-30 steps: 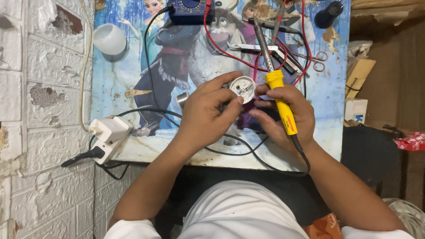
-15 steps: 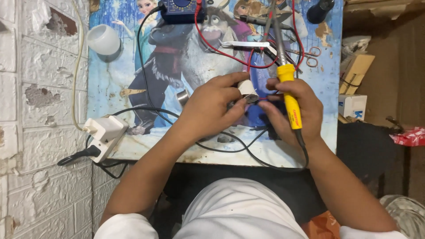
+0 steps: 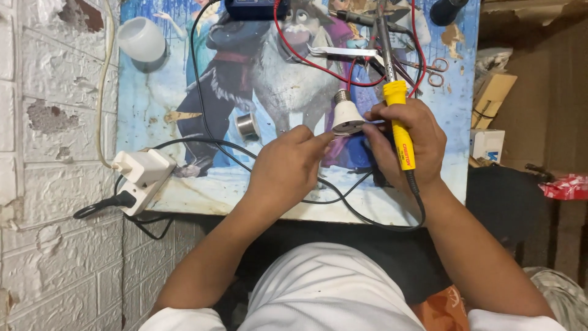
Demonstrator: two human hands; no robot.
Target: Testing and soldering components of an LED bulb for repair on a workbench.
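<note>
A white bulb housing (image 3: 346, 114) with a metal screw cap is held just above the picture-covered table (image 3: 184, 104), cap pointing away from me. My left hand (image 3: 286, 170) pinches its lower rim with thumb and forefinger. My right hand (image 3: 405, 142) grips a yellow-handled soldering iron (image 3: 399, 125), whose metal shaft points away over the table, and its fingertips also touch the housing's right rim. The iron's black cord (image 3: 392, 222) loops back under my right wrist.
A white bulb dome (image 3: 142, 38) lies at the far left, a solder spool (image 3: 247, 125) mid-table. Tweezers (image 3: 343, 52), scissors (image 3: 433, 71), red wires (image 3: 303, 52) and a blue device (image 3: 254, 7) crowd the far side. A white power strip (image 3: 144, 174) hangs at the left edge. Boxes (image 3: 493, 97) stand to the right.
The bulb housing has turned from open face up to side-on with its cap pointing away. My left fingers moved from over it to its lower rim; the iron stayed in my right hand.
</note>
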